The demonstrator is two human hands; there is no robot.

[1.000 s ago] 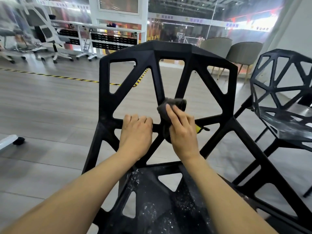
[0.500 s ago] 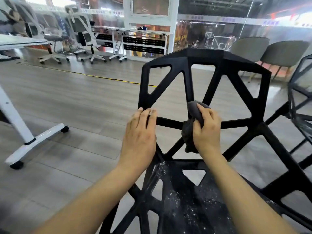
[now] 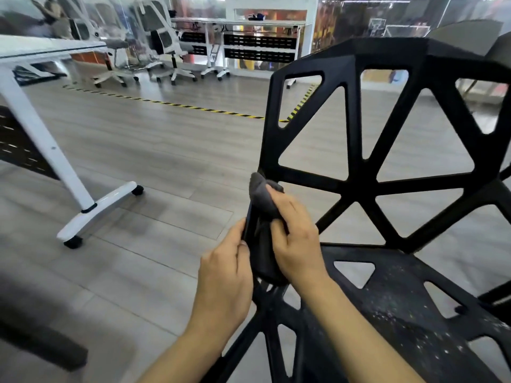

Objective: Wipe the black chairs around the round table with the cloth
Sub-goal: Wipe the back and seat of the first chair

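A black chair [image 3: 356,150] with an open triangular lattice back fills the right half of the head view; its seat [image 3: 401,305] is speckled with pale dust. My right hand [image 3: 297,239] presses a dark grey cloth [image 3: 261,193] against the left edge strut of the chair back, where back meets seat. My left hand [image 3: 225,272] grips the same strut from the outer side, just below the cloth, fingers curled around it. The cloth's lower part hangs down between my two hands.
A white desk [image 3: 41,48] on a castered white leg [image 3: 83,214] stands at left. White office chairs [image 3: 168,51] and a shelf unit [image 3: 260,42] line the back wall. Yellow-black tape [image 3: 193,107] crosses the grey plank floor. A dark object [image 3: 33,335] lies at lower left.
The right hand has slid the cloth from the central spokes to the back's left edge. The left hand dropped from the horizontal bar to that left strut. The view swung left.
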